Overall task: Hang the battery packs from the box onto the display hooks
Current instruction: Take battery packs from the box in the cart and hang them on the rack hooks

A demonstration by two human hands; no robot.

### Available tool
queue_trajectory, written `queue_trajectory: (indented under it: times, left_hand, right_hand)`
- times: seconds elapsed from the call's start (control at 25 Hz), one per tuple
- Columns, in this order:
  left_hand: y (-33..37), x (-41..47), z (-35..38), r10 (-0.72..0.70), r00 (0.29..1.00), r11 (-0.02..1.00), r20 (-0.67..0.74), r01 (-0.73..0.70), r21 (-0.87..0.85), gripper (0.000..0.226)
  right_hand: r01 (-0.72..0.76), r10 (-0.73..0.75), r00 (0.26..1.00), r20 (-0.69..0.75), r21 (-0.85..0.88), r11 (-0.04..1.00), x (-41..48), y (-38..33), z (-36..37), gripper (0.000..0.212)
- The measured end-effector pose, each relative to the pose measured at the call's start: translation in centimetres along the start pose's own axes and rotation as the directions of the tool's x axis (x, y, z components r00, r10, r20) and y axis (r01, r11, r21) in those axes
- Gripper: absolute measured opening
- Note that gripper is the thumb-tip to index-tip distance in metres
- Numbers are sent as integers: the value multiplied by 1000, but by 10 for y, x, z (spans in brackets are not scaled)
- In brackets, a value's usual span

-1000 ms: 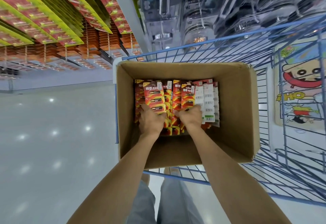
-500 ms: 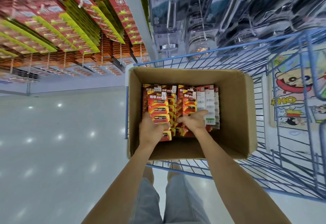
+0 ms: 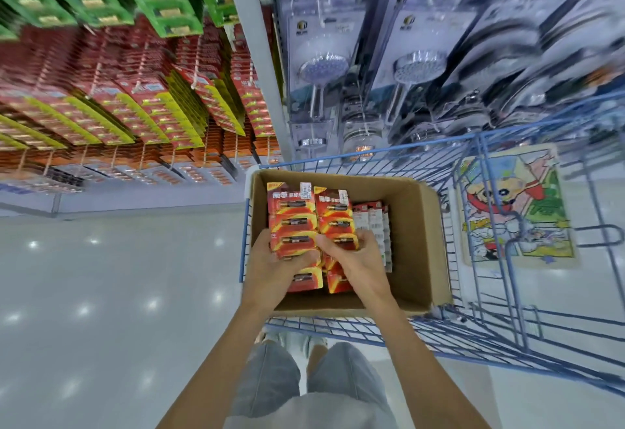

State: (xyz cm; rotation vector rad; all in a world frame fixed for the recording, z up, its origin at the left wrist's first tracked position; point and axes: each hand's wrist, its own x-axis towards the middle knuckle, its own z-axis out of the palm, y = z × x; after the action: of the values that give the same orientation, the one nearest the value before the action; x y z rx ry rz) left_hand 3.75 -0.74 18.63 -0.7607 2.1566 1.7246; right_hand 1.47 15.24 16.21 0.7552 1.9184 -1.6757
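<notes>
Both hands are down in the cardboard box (image 3: 421, 225), dead centre. The left hand (image 3: 275, 271) has its fingers curled round the lower end of one red stack of battery packs (image 3: 292, 214). The right hand (image 3: 355, 259) is clamped the same way on the neighbouring stack (image 3: 333, 214), touching it at 3 o'clock. Both stacks are tipped up against the far wall, not yet out of the box.

Now the risks. Each stack looks like several loose cards held only at the bottom, so the tops could fan out or slide off as they lift, and a pack could drop back in or fall through the bars of the blue cart (image 3: 507, 337). The two stacks sit edge to edge, so they may snag on each other. The white-backed packs (image 3: 372, 225) left at 3 o'clock could get dragged along too.

The display hooks (image 3: 195, 81) are up at 10 o'clock, well apart from the box and already crowded with hung packs. With both hands full, threading a hang hole onto a hook looks awkward, and the holes themselves are too blurred to make out. The shower heads (image 3: 323, 66) at 12 o'clock are the wrong bay.
</notes>
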Motion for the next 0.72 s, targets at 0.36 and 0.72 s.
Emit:
queue_trajectory:
  times: [0.36, 0.72]
  left_hand:
    - [83, -41, -84, 155, 986, 947, -55, -164, -277, 42]
    - [127, -23, -214, 245, 959, 837, -140, -282, -469, 33]
  right_hand:
    - [308, -310, 950, 49, 35, 951, -77, -100, 29, 53]
    - [454, -465, 883, 66, 136, 881, -115, -188, 139, 57]
